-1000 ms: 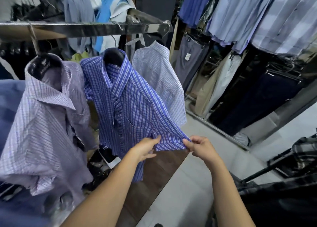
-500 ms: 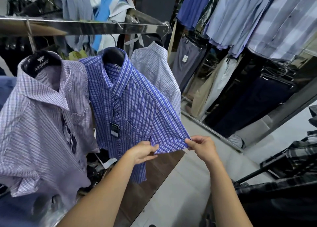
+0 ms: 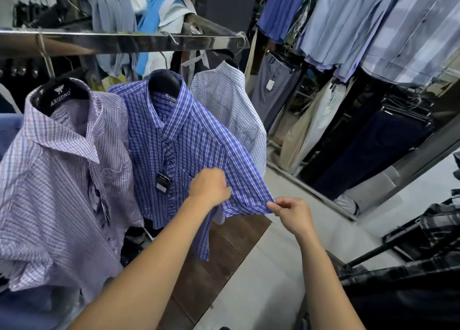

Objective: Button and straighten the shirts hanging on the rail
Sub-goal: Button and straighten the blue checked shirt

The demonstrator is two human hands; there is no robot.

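Note:
A blue checked short-sleeve shirt [image 3: 189,143] hangs on a black hanger from the chrome rail [image 3: 119,42], buttoned down its front, with a price tag [image 3: 162,183] dangling at the placket. My right hand [image 3: 292,211] pinches the hem corner of its sleeve and holds the sleeve stretched outward. My left hand [image 3: 211,186] grips the same sleeve higher up, near the chest pocket. A lilac checked shirt [image 3: 62,180] hangs to the left, its front partly open. A pale checked shirt [image 3: 229,103] hangs behind on the right.
More shirts [image 3: 373,23] hang on a high rail at the right, with trousers [image 3: 368,145] below them. A dark rack with clothes [image 3: 410,280] stands at the lower right. Wooden flooring [image 3: 211,267] and pale tiles [image 3: 261,280] lie below.
My left hand has moved up from the sleeve hem to grip the sleeve nearer the chest. My right hand keeps its pinch on the hem corner.

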